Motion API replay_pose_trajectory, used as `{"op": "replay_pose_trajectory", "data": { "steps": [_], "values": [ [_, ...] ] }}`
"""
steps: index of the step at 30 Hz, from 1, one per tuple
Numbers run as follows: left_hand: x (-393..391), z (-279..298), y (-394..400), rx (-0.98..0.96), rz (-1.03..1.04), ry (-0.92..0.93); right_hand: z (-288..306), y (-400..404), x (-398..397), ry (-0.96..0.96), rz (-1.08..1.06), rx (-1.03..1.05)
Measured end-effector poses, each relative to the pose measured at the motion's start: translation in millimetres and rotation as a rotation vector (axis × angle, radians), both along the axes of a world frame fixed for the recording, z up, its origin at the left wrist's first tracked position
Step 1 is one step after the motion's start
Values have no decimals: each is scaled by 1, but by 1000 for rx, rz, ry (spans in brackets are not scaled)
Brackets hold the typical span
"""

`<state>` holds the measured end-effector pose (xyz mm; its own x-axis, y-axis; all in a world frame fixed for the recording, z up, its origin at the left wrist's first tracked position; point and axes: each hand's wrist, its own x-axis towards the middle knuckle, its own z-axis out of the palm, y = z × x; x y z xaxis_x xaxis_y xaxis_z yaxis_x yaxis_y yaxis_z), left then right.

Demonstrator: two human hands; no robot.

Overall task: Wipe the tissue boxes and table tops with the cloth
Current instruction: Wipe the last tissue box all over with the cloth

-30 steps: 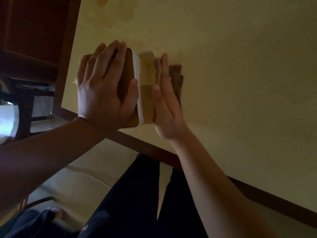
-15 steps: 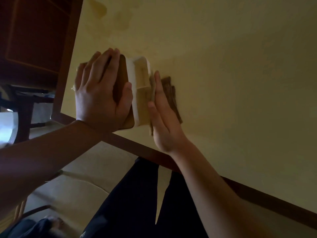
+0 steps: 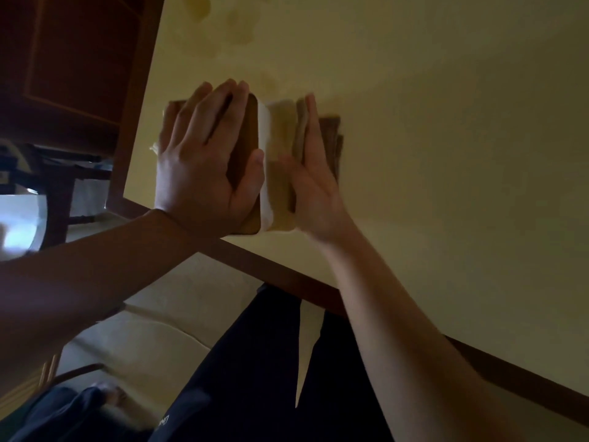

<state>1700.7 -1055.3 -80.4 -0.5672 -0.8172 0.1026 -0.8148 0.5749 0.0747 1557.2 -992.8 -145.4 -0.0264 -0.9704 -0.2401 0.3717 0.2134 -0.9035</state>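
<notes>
Pressing flat against the tissue box [image 3: 275, 161]: left hand [image 3: 204, 161], right hand [image 3: 314, 183].

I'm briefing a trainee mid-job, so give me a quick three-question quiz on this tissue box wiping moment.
1. True or false: the left hand lies flat on the top of the tissue box.
2. Which hand presses the cloth against the box's side?
A. left hand
B. right hand
C. neither
3. Fill in: the box stands near the table's ____ corner, close to the person.

Key: 1 true; 2 B; 3 left. The right hand's fingers are straight, with the brown cloth between palm and box. The left hand's fingers are spread over the brown lid, steadying it.
</notes>
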Motion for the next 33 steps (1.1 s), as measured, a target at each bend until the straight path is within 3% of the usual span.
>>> {"op": "replay_pose_trajectory", "data": {
  "steps": [6,13,18,23,29,31,33],
  "values": [
    [0,1,1,0,-9,5,-12,-48,-15,95,71,-97],
    [1,1,0,9,-11,-18,-6,14,7,56,-35,-105],
    [-5,7,0,48,-257,-63,0,68,24,98,-171,-62],
    [-3,16,-16,27,-504,-186,-2,58,4,205,-247,-40],
    [0,30,-51,-70,-869,-394,-9,39,-28,243,-23,-113],
    [1,35,-51,-79,-865,-366,-9,39,-31,256,36,-154],
    [1,36,-41,-38,-707,-215,-7,41,-32,280,74,-175]
  ]
}}
